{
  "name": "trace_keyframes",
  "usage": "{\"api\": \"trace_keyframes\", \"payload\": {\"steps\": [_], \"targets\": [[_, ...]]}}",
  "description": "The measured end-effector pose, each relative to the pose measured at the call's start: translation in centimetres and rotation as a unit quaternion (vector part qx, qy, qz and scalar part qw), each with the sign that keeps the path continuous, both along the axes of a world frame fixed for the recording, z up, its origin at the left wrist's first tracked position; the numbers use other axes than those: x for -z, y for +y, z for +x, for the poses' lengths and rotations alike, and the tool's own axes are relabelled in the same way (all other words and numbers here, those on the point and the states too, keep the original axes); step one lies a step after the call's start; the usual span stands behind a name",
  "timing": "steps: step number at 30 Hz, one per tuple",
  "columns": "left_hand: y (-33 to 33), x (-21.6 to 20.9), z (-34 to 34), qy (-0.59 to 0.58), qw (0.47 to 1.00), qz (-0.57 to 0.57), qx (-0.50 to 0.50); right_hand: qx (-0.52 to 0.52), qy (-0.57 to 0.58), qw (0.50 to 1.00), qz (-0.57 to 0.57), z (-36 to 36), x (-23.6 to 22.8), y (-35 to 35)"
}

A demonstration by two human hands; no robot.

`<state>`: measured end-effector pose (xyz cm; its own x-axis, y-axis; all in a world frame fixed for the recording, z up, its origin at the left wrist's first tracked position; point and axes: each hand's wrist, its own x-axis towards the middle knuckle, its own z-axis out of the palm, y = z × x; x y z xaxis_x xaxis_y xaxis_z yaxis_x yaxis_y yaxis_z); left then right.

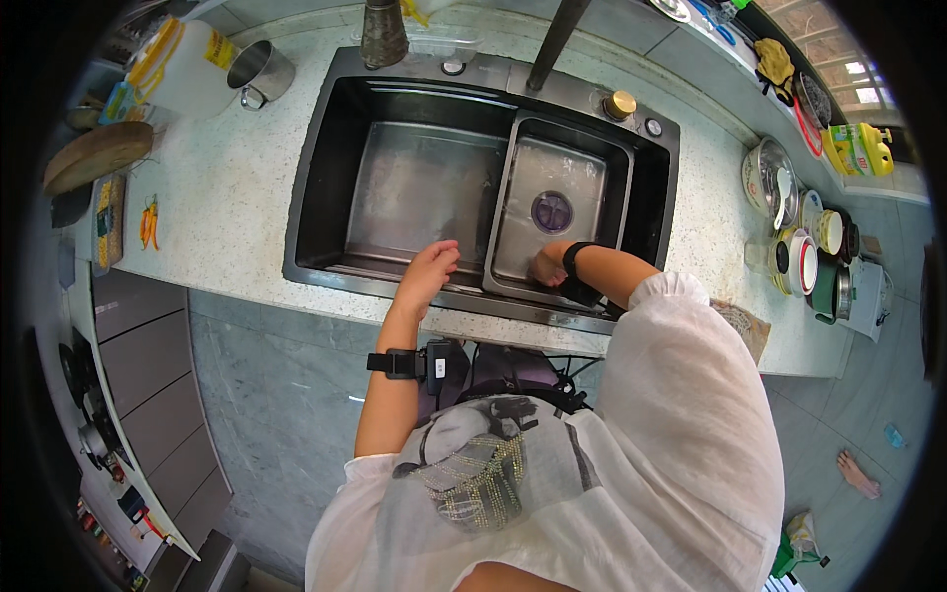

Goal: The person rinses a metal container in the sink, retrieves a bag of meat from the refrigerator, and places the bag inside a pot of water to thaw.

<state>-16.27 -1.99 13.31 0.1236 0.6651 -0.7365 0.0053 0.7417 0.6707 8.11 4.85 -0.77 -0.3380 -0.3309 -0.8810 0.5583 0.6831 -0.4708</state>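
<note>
A dark double-basin sink (pixel 330 148) is set into the speckled counter. My left hand (pixel 429 276) hovers over the front edge of its larger left basin (pixel 424 178), fingers loosely curled and slightly apart, with nothing visible in them. My right hand (pixel 548 264) reaches down into the smaller steel basin (pixel 557 158) at its near side. The fingers of that hand point down and are mostly hidden, so what they touch does not show. Just beyond it lies a round dark drain strainer (pixel 551 211). Both wrists wear black straps.
A dark faucet (pixel 557 44) and a gold knob (pixel 619 105) rise behind the sink. Left on the counter are a metal mug (pixel 261 71), a white tub (pixel 187 69), orange chillies (pixel 149 223) and a round wooden board (pixel 99 158). Bowls (pixel 767 183) and lidded containers (pixel 794 264) stand right.
</note>
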Motion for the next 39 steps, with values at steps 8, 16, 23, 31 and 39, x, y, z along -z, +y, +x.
{"api": "trace_keyframes", "payload": {"steps": [8, 16, 23, 31, 39], "targets": [[0.1, 0.0, 0.2, 0.004, 1.000, -0.001, 0.000, 0.630, -0.073, 0.741, -0.221, -3.5, 1.9, 2.6], [0.0, 0.2, 0.0, -0.002, 1.000, 0.002, -0.024, 0.357, -0.150, 0.918, -0.087, 3.5, -0.2, 1.7], [0.1, -0.7, -0.6, 0.013, 0.999, 0.005, -0.031, 0.187, -0.054, 0.966, 0.173, 6.2, -0.9, 3.7], [-0.5, -1.4, -2.4, 0.010, 0.997, 0.007, -0.077, 0.295, 0.078, 0.838, 0.453, 7.0, 0.0, 10.9], [-0.8, -1.8, -2.7, 0.018, 0.995, 0.014, -0.095, 0.333, 0.179, 0.722, 0.580, 1.9, -0.3, 11.1]]}}
